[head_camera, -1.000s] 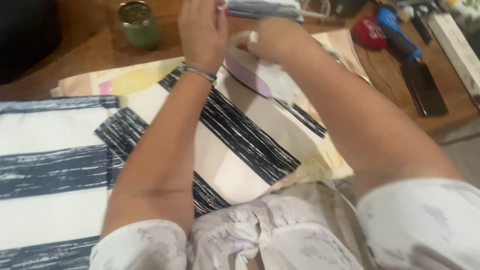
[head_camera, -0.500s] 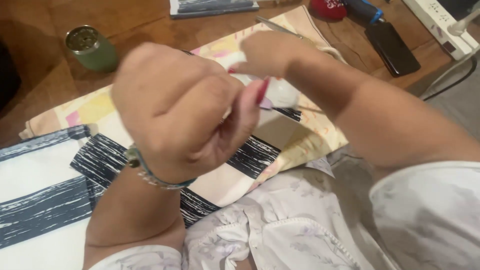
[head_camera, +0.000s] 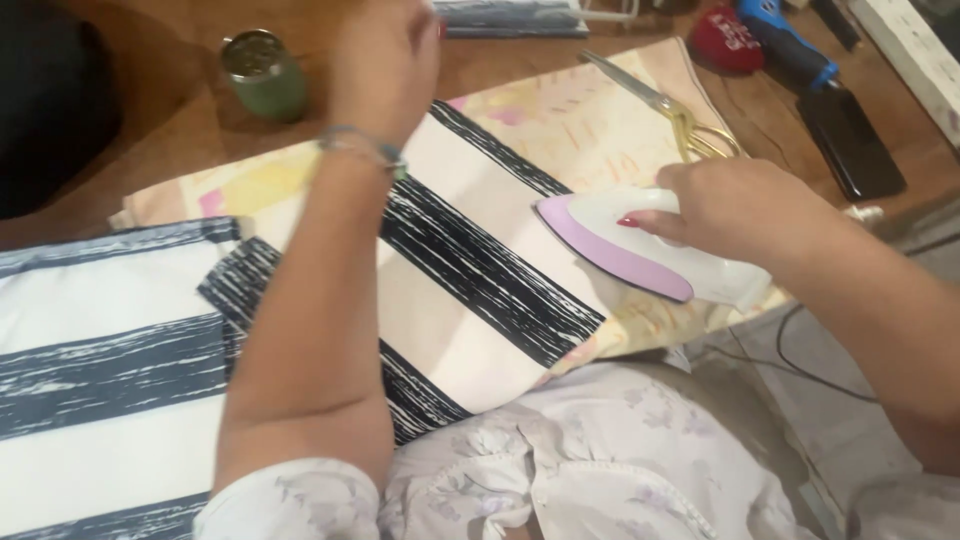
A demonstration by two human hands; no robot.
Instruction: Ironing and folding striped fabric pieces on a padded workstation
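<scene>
Fingers (head_camera: 655,222) of the right hand (head_camera: 740,210) wrap the small white-and-lilac plastic iron (head_camera: 640,250), seemingly light and rigid, over soft black-striped cream fabric (head_camera: 480,270); left hand (head_camera: 385,60), at 11 o'clock, grip indeterminate.

A brown wooden table (head_camera: 170,150) was seen under warm indoor light. Grey floor (head_camera: 850,420) was visible below its edge at the right, crossed by a thin dark cable (head_camera: 800,365). No walls or windows were shown.
</scene>
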